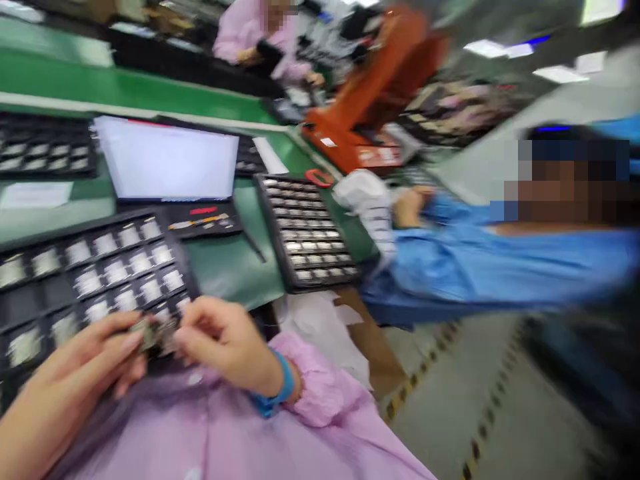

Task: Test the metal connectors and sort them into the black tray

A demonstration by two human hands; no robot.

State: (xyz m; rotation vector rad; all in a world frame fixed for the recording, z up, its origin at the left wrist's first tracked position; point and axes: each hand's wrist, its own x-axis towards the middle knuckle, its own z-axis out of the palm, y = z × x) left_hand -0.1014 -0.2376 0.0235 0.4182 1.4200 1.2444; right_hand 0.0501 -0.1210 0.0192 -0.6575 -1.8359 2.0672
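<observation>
My left hand (95,357) pinches a small greenish-metallic part (148,335) between thumb and fingers, low in the head view. Close beside it, my right hand (223,340) is closed with its fingertips at a pale, shiny bit (169,333) at the part's right side. Blur hides whether that bit is separate or joined to the part. Both hands are over the near edge of a black compartment tray (185,267), whose pockets mostly hold small silvery pieces. Two pockets at the tray's left show dark.
Behind the tray stands a black case with a raised white panel (170,160). A second filled tray (280,250) lies to the right, near a red tape ring (319,177) and an orange machine (370,100). A co-worker in a blue smock (465,260) sits at the right.
</observation>
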